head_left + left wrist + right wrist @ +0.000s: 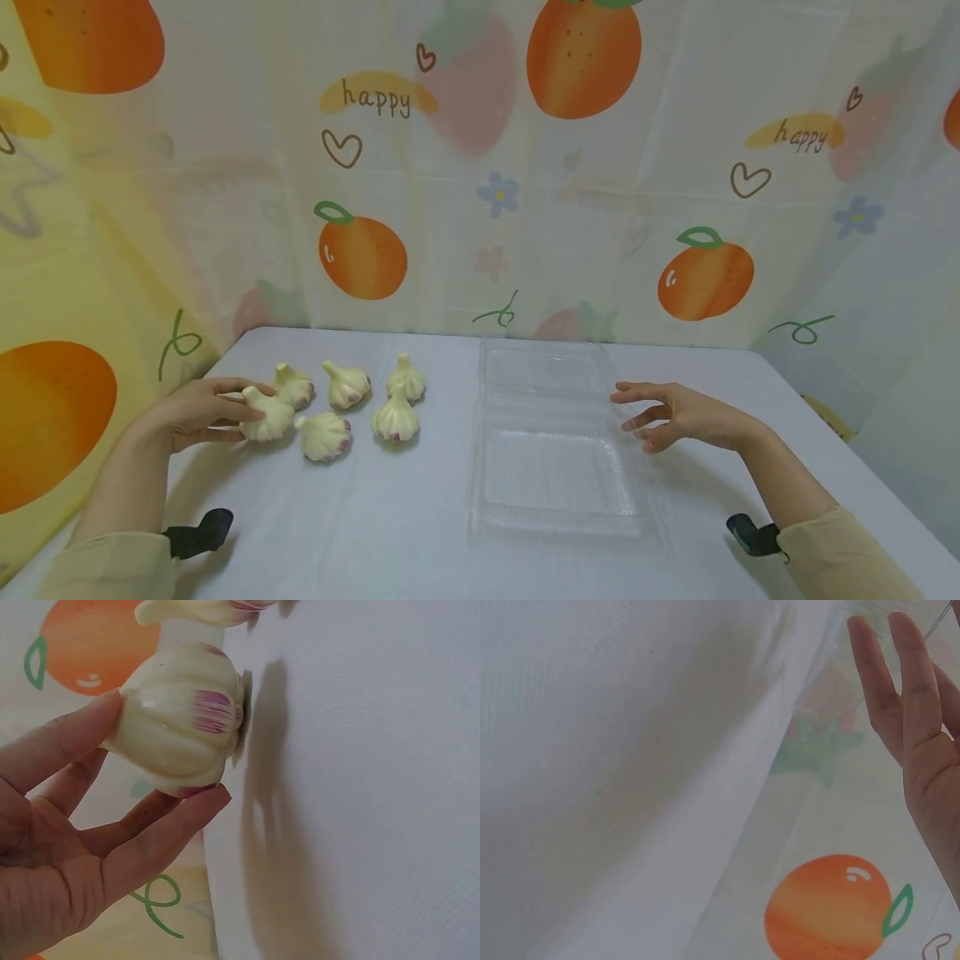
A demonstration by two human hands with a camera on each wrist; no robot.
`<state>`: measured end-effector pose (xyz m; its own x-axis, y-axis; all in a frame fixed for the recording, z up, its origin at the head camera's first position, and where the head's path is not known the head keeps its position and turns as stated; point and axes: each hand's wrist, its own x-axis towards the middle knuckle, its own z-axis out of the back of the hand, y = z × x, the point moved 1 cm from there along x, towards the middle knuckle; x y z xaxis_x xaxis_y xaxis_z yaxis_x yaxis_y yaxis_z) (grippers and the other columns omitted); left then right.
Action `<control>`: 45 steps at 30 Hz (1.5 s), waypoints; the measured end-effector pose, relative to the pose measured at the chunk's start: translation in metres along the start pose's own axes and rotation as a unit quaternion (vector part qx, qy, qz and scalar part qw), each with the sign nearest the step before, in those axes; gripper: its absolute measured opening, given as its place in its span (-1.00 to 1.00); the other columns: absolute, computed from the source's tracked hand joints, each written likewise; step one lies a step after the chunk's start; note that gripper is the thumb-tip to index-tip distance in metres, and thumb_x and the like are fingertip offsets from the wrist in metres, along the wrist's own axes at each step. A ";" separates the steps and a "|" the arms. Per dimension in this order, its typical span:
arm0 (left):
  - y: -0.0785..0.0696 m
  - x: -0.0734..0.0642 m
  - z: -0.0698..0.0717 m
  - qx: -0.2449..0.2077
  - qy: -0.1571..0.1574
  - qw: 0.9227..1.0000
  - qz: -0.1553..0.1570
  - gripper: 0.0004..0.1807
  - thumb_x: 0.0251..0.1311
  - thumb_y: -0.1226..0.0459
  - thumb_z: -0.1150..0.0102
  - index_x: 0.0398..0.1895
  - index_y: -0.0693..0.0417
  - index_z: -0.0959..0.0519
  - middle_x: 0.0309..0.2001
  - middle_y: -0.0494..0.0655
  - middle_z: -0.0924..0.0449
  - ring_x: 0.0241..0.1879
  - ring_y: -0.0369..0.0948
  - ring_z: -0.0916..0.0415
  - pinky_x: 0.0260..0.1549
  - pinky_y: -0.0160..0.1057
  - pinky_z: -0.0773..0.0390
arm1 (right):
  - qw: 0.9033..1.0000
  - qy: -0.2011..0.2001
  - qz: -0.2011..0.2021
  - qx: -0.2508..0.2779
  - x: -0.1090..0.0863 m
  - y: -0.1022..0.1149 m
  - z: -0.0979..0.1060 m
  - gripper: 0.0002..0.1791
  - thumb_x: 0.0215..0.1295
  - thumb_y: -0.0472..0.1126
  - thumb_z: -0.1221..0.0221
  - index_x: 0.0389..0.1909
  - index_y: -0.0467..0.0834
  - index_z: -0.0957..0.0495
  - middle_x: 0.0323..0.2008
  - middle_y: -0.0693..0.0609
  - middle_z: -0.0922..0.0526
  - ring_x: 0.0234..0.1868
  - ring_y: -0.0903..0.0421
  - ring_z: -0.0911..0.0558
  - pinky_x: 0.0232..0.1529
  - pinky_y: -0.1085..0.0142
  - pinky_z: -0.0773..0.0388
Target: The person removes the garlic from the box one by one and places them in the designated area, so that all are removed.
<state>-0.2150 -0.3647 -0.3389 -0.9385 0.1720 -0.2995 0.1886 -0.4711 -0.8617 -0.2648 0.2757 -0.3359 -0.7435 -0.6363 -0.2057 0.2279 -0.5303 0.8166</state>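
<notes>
At the table's left, my left hand (202, 414) holds a cream garlic bulb (270, 418) between thumb and fingers. In the left wrist view this bulb (176, 720) shows purple streaks, its root end close to the white tabletop. Several more garlic bulbs lie to its right, among them one bulb (325, 437) in front and another bulb (395, 419) at the group's right end. My right hand (678, 417), fingers spread and loosely bent, hovers by the right side of a clear plastic container (555, 527). Whether its fingertips touch the container is unclear.
The white tabletop (360, 525) reaches back to a fruit-print curtain (487, 275). The transparent container stands right of the bulbs, with a larger front section and a smaller rear one. A dark strap device (201, 533) sits on the left wrist.
</notes>
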 end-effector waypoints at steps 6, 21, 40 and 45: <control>0.002 0.002 -0.001 0.009 0.002 1.000 0.011 -0.71 0.26 0.23 -0.26 0.05 -0.10 -0.59 -0.20 -0.29 -0.53 -0.24 -0.36 -0.61 -0.13 -0.30 -0.67 | 1.000 0.000 0.001 0.002 0.000 -0.001 0.000 -0.14 0.16 -0.22 -0.31 0.47 -0.27 -0.18 0.57 -0.30 0.10 0.31 -0.27 -0.49 -0.01 0.29 -0.68; 0.003 0.002 -0.001 0.029 -0.002 0.999 0.030 -0.54 0.24 0.30 -0.26 0.20 0.21 -0.49 0.27 0.37 -0.17 -0.12 -0.31 -0.54 -0.09 -0.19 -0.66 | 1.000 -0.001 0.003 0.004 -0.002 0.000 0.000 -0.14 0.16 -0.22 -0.31 0.47 -0.27 -0.17 0.57 -0.30 0.10 0.32 -0.29 -0.47 -0.02 0.27 -0.68; -0.001 -0.001 -0.007 0.061 -0.011 0.997 0.054 -0.12 0.23 0.14 -0.30 0.43 0.38 -0.06 0.40 0.59 0.01 0.20 0.17 -0.46 0.01 -0.04 -0.67 | 1.000 -0.001 0.005 -0.002 0.000 0.000 0.000 -0.15 0.16 -0.23 -0.32 0.46 -0.28 -0.19 0.57 -0.31 0.09 0.31 -0.29 -0.49 -0.01 0.31 -0.67; -0.002 -0.003 -0.008 0.062 -0.010 0.997 0.051 -0.22 0.23 0.11 -0.30 0.41 0.26 -0.21 0.42 0.57 0.14 0.32 0.37 -0.23 0.02 0.01 -0.65 | 1.000 -0.001 0.006 -0.003 0.000 0.000 0.000 -0.15 0.17 -0.22 -0.32 0.47 -0.27 -0.18 0.57 -0.31 0.10 0.31 -0.29 -0.49 -0.01 0.31 -0.67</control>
<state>-0.2106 -0.3574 -0.3393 -0.9223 0.1000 -0.3734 0.2475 -0.5894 -0.7690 -0.2646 0.2755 -0.3360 -0.7425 -0.6408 -0.1951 0.2397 -0.5262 0.8159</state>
